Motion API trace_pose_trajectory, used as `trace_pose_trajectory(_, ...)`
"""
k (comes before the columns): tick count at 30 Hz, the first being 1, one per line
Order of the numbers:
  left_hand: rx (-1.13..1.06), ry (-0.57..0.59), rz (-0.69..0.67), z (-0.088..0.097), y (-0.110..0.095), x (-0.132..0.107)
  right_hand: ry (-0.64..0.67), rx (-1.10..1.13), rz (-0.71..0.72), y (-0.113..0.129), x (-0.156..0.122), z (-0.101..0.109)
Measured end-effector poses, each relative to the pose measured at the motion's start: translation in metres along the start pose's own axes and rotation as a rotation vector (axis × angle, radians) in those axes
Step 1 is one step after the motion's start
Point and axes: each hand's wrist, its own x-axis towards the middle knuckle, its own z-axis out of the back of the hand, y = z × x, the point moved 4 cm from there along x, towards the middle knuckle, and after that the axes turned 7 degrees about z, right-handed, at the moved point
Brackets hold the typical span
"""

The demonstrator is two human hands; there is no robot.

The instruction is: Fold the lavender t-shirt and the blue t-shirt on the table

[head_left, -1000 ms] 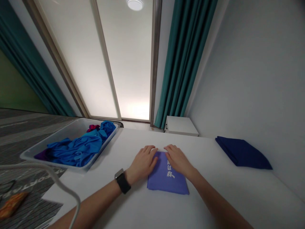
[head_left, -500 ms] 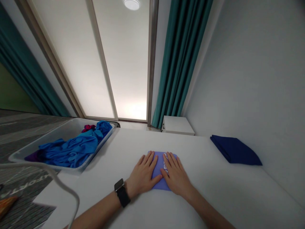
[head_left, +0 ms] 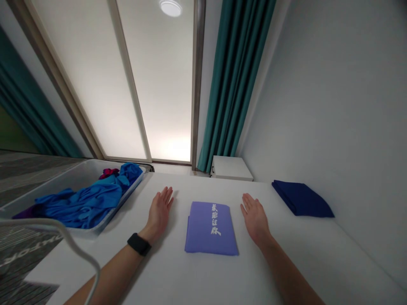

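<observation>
A folded purple cloth (head_left: 210, 228) with white characters down its middle lies flat on the white table (head_left: 197, 275). My left hand (head_left: 160, 210), with a black watch on its wrist, rests open on the table just left of the cloth, fingers stretched out. To the right of the cloth my right hand (head_left: 254, 216) lies open in the same way. Neither hand touches the cloth or holds anything.
A grey tray (head_left: 63, 180) at the left holds crumpled blue clothes (head_left: 85, 201) with a bit of red. A folded dark blue cloth (head_left: 300, 199) lies at the right by the wall. A small white box (head_left: 230, 168) stands behind the table. A white cable (head_left: 73, 245) curves at the lower left.
Both hands were pressed flat on the purple cloth; they have since slid off it, the left one to the left and the right one to the right. The cloth lies uncovered.
</observation>
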Motion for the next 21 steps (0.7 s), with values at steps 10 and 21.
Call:
trace_pose_trajectory(10,0.697,0.330,-0.231,-0.031,0.017,-0.031,0.083,-0.029,0.009,-0.005,-0.020,-0.037)
trace_pose_trajectory(21,1.392,0.653,-0.642,-0.057,0.008,-0.072,0.111,-0.739,0.352,0.006,-0.028,-0.044)
